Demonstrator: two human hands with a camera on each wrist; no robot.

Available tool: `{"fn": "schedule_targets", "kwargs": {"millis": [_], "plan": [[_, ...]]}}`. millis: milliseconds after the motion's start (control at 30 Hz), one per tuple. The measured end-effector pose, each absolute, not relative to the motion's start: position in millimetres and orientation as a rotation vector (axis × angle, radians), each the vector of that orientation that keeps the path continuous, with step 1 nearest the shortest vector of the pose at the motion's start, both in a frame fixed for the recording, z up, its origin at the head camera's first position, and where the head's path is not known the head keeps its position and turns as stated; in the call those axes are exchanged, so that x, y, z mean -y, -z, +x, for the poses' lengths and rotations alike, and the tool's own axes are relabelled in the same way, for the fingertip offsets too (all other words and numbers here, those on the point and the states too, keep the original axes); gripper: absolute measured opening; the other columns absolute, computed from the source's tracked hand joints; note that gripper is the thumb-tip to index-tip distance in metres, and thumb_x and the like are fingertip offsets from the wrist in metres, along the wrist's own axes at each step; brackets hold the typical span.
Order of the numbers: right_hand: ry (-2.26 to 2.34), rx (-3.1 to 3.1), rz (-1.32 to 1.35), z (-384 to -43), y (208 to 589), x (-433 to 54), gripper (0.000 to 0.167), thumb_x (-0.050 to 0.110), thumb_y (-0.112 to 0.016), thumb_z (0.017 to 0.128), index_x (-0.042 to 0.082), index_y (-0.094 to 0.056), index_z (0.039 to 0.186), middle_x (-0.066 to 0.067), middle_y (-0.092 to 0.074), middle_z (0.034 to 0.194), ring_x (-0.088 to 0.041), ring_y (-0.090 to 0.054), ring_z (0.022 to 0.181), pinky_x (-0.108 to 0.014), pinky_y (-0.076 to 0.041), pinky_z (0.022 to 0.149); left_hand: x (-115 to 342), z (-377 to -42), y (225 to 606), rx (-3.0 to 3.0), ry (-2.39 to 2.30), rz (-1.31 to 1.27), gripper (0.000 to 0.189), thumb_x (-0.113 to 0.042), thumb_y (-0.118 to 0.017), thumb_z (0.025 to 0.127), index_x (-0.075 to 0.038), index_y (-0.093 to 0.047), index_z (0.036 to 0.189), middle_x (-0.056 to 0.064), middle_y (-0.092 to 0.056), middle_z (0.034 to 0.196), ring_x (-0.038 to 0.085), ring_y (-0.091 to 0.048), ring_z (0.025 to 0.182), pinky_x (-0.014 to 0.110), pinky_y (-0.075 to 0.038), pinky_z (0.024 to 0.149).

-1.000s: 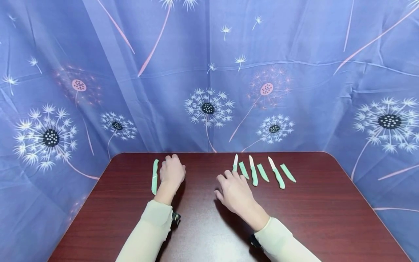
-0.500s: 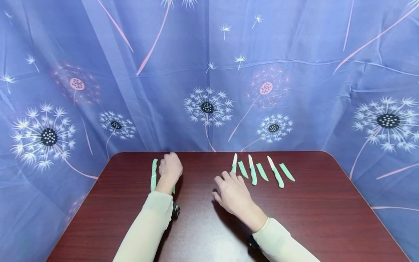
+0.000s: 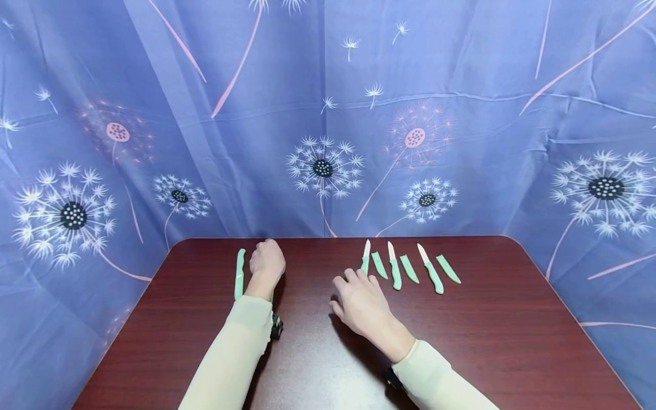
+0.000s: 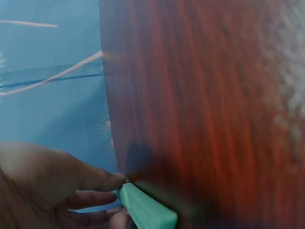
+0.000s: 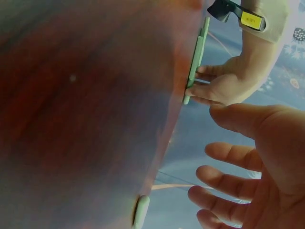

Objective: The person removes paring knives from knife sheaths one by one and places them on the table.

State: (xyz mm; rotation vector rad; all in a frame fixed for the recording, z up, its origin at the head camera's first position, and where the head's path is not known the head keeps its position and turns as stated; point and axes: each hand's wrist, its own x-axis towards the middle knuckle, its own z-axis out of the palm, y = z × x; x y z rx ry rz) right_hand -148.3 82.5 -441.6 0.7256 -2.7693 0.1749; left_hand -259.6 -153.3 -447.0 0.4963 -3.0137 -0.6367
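My left hand (image 3: 267, 263) is at the far left part of the table, pinching a green knife (image 4: 148, 210) between thumb and fingers. From the head view the hand and sleeve hide most of this knife; in the right wrist view it looks sheathed and low on the tabletop. Just left of that hand lies another sheathed green knife (image 3: 240, 274). My right hand (image 3: 363, 304) hovers over the table with relaxed, spread fingers (image 5: 228, 183) and holds nothing. Beyond its fingertips lies an unsheathed green-handled knife (image 3: 366, 256), its handle end partly covered by the hand.
To the right lie two more bare knives (image 3: 394, 267) (image 3: 430, 270), blades pointing away. Loose green sheaths (image 3: 379, 265) (image 3: 409, 269) (image 3: 449, 269) alternate with the knives. A blue dandelion-print curtain (image 3: 246, 142) hangs behind the far edge of the dark red wooden table (image 3: 318, 341).
My left hand has shifted very slightly and its wrist has turned a little, still at the knife. The right hand stays almost in place. The head view has drifted slightly.
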Motion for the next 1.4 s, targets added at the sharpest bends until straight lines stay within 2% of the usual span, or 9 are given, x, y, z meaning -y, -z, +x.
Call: {"fn": "schedule_targets", "kwargs": {"millis": [267,500,567,667,733,933,1233,1400], "plan": [[-0.17,2.792,0.72,-149,440,-80,0.033,0.039,-0.082,0.09,0.014,-0.071,0.109,-0.006,-0.062,0.105,-0.032,-0.057,0.096,-0.042,-0.046,0.075,156,-259,447,3.02,0.72,0.485,0.035,-0.004,-0.061,0.099,0.012,-0.057,0.13,0.034,-0.065,0.122,0.048,-0.07,0.1,0.058,-0.06,0.078],[-0.181,2.845,0.707,-149,437,-76,0.037,0.04,-0.081,0.092,0.015,-0.071,0.116,-0.006,-0.064,0.111,-0.031,-0.058,0.1,-0.044,-0.048,0.08,154,-259,447,3.001,0.799,0.475,0.035,-0.002,-0.06,0.098,0.013,-0.055,0.129,0.035,-0.066,0.118,0.049,-0.069,0.105,0.057,-0.06,0.082],[-0.199,2.857,0.705,-151,436,-73,0.038,0.041,-0.081,0.092,0.015,-0.072,0.117,-0.006,-0.065,0.111,-0.031,-0.058,0.101,-0.045,-0.049,0.082,152,-258,447,3.01,0.776,0.455,0.038,-0.003,-0.06,0.098,0.015,-0.053,0.131,0.035,-0.067,0.111,0.046,-0.071,0.099,0.054,-0.06,0.079],[-0.212,2.875,0.697,-154,435,-68,0.038,0.042,-0.08,0.093,0.015,-0.072,0.118,-0.007,-0.065,0.113,-0.032,-0.059,0.103,-0.047,-0.051,0.084,149,-257,447,3.022,0.779,0.434,0.044,-0.002,-0.06,0.098,0.018,-0.049,0.136,0.034,-0.067,0.105,0.042,-0.072,0.086,0.049,-0.061,0.069],[-0.209,2.894,0.686,-157,435,-64,0.039,0.043,-0.08,0.094,0.015,-0.072,0.12,-0.008,-0.065,0.113,-0.033,-0.06,0.104,-0.047,-0.051,0.084,146,-256,447,3.011,0.79,0.434,0.047,-0.002,-0.06,0.097,0.02,-0.047,0.137,0.034,-0.067,0.105,0.042,-0.072,0.083,0.048,-0.061,0.067],[-0.158,2.952,0.682,-165,439,-50,0.044,0.05,-0.075,0.096,0.016,-0.072,0.124,-0.007,-0.065,0.115,-0.032,-0.059,0.106,-0.046,-0.05,0.084,137,-255,446,2.991,0.798,0.466,0.053,-0.003,-0.066,0.094,0.021,-0.046,0.136,0.038,-0.064,0.114,0.047,-0.072,0.095,0.052,-0.062,0.078],[-0.149,3.028,0.687,-172,442,-30,0.05,0.056,-0.072,0.097,0.016,-0.072,0.127,-0.007,-0.065,0.117,-0.032,-0.059,0.109,-0.046,-0.048,0.089,128,-255,445,3.008,0.913,0.571,0.056,-0.005,-0.066,0.096,0.016,-0.042,0.141,0.036,-0.06,0.121,0.048,-0.069,0.103,0.052,-0.06,0.082],[-0.135,3.04,0.689,-178,445,-21,0.049,0.058,-0.072,0.096,0.016,-0.073,0.123,-0.007,-0.065,0.116,-0.032,-0.059,0.109,-0.048,-0.049,0.092,122,-253,447,2.993,0.933,0.576,0.056,-0.005,-0.068,0.096,0.016,-0.042,0.141,0.037,-0.06,0.122,0.048,-0.069,0.103,0.053,-0.06,0.083]]}}
